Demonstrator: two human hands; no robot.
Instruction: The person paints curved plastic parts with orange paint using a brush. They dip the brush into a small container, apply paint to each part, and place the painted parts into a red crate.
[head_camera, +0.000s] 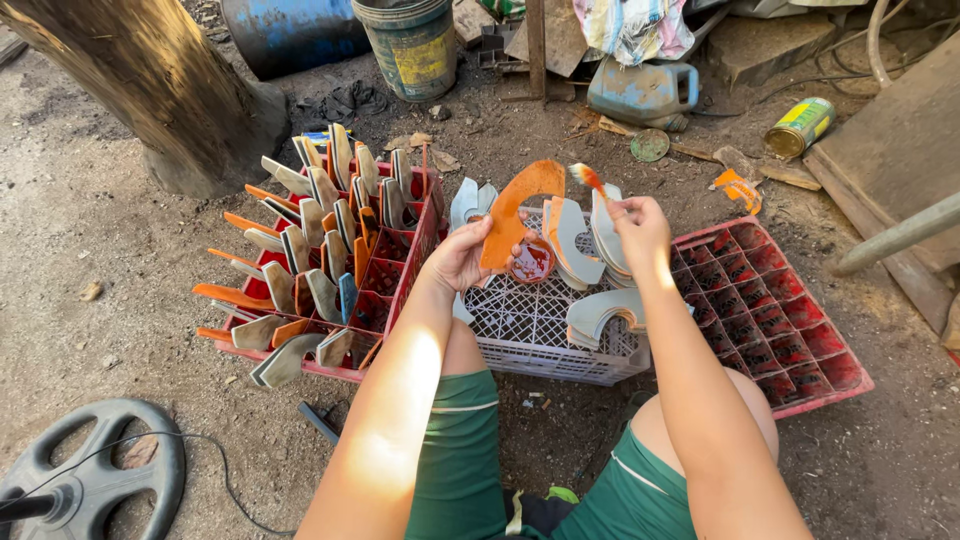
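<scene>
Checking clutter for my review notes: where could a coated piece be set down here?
The right red crate has empty cells. Bare dirt lies left of the left red crate, which is packed with curved pieces. The white crate is bare in the middle, crowded at back. Left hand holds an orange piece; right hand a brush.

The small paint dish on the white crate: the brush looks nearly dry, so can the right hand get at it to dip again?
Probably yes. The paint dish sits uncovered on the white crate, just below the curved orange piece, with open space toward the right hand.
</scene>
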